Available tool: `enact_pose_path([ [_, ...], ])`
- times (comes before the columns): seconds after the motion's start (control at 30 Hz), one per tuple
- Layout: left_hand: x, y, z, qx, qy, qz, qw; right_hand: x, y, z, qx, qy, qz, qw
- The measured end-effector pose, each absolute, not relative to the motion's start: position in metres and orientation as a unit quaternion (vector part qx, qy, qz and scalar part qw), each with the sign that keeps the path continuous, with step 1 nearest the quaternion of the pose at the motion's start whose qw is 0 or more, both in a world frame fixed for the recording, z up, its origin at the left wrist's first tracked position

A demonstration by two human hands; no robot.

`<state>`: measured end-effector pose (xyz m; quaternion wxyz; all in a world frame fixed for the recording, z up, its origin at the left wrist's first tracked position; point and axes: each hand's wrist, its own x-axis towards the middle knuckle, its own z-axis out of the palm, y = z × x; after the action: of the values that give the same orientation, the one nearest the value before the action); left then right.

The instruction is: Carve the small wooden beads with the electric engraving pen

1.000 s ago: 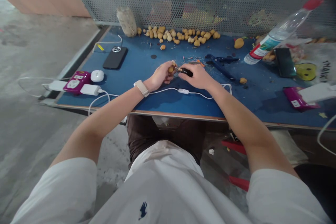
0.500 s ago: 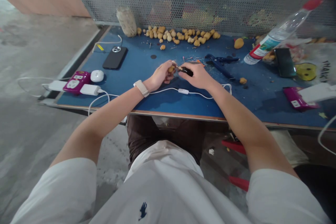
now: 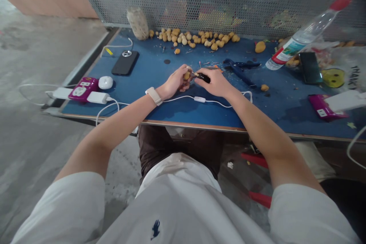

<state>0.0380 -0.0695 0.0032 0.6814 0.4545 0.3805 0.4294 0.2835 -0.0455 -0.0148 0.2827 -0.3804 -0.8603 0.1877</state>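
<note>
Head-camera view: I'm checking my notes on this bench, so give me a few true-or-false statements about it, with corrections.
1. The left hand holds a small round tan piece. True.
2. The right hand holds a black-handled pointed tool. True.
3. The watch band sits on the right wrist. False: the pale band is on the left wrist.
4. The tan pieces sit in a bowl. False: they lie loose in a heap on the blue mat.
5. The plastic bottle stands upright. False: the red-capped bottle is tilted.
</note>
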Motion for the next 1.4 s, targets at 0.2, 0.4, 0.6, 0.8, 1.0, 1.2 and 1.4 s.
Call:
enact_pose_path([
  [0.2,0.0409,-0.0726,0.0104,0.427,0.405,0.426,0.687,0.2836,-0.0465,-0.0135,-0.391,-0.854,0.19,0.285],
  [0.4,0.041,-0.072,0.0108,0.415,0.412,0.428,0.689,0.2828,-0.0469,-0.0122,-0.385,-0.86,0.203,0.267],
  [0.6,0.0406,-0.0703,0.0106,0.415,0.417,0.424,0.689,0.2811,-0.0477,-0.0135,-0.389,-0.864,0.192,0.255],
  [0.8,0.0408,-0.0687,0.0093,0.417,0.414,0.42,0.692,0.2832,-0.0463,-0.0142,-0.392,-0.854,0.201,0.277],
  [1.0,0.0405,-0.0703,0.0108,0.427,0.413,0.42,0.686,0.2825,-0.0464,-0.0142,-0.389,-0.862,0.193,0.26],
  [1.2,0.0394,-0.0695,0.0084,0.434,0.409,0.424,0.681,0.2808,-0.0481,-0.0146,-0.389,-0.865,0.189,0.256],
  [1.4,0.0383,-0.0698,0.007,0.463,0.392,0.427,0.671,0.2828,-0.046,-0.0137,-0.404,-0.852,0.191,0.273],
])
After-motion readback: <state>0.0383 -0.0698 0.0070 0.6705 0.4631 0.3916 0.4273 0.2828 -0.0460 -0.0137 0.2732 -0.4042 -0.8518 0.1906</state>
